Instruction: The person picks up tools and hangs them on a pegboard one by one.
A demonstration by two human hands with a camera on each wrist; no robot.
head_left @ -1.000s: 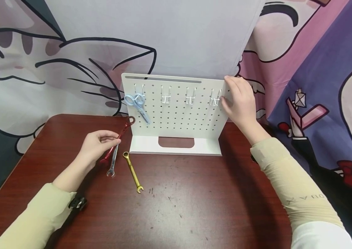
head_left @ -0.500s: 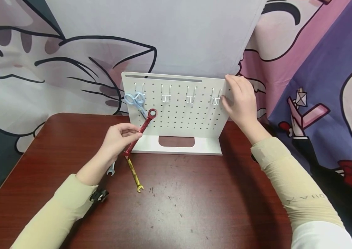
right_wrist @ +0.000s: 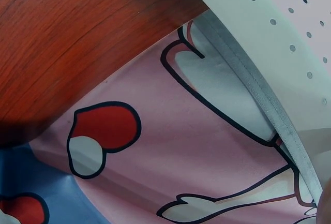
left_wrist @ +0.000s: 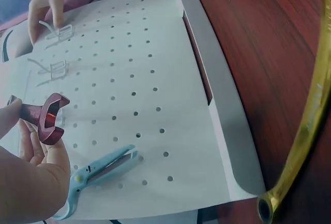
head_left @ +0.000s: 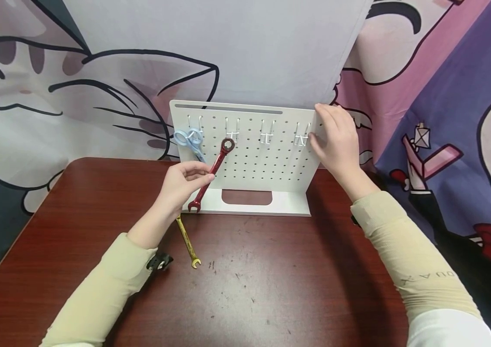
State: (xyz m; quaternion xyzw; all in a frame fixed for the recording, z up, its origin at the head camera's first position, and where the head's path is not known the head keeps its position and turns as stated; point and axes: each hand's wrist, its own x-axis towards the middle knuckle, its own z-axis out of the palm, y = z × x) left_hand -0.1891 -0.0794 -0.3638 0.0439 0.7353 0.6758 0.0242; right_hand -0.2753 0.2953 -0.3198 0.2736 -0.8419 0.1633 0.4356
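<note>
My left hand (head_left: 186, 182) pinches a red wrench (head_left: 216, 166) by its shank between thumb and fingers. The ring end points up, just below the second hook (head_left: 232, 134) of the white pegboard (head_left: 254, 159); the open end points down over the board's base. In the left wrist view, the red wrench's open end (left_wrist: 51, 119) faces the camera. My right hand (head_left: 338, 142) grips the board's upper right edge, thumb on the front near the rightmost hook (head_left: 301, 140). Light blue scissors (head_left: 190, 139) hang from the leftmost hook, their blades partly hidden by my left hand.
A yellow wrench (head_left: 188, 243) lies on the dark red wooden table (head_left: 271, 279) in front of the board, its ring end hidden by my left wrist in the head view. Another hook (head_left: 266, 137) sits between the second and rightmost ones. A printed curtain (head_left: 111, 106) hangs behind.
My left hand has carried the red wrench right and up from the table's left side to the front of the pegboard. The silver wrench is now hidden behind the left arm. My right hand stays put.
</note>
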